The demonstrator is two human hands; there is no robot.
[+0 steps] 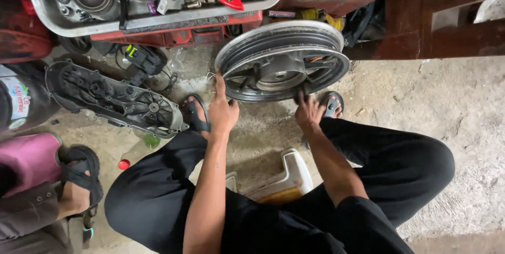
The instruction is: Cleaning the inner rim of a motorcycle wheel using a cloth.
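A bare black motorcycle wheel rim (315,35) with a silver hub lies tilted on the concrete floor between my sandalled feet. My left hand (222,109) grips its near left edge, fingers up along the rim. At the near right edge my right hand (309,112) also clasps the rim, fingers curled under it. I sit low on a small white stool (294,172), black trousers on both sides.
A grey tray (158,17) of engine parts rests on a red frame behind the wheel. A black engine cover (113,98) lies at left. Another person's sandalled foot (79,180) is at lower left. A bottle with a red cap (131,154) lies on the floor. A dark wooden bench (447,22) stands at right.
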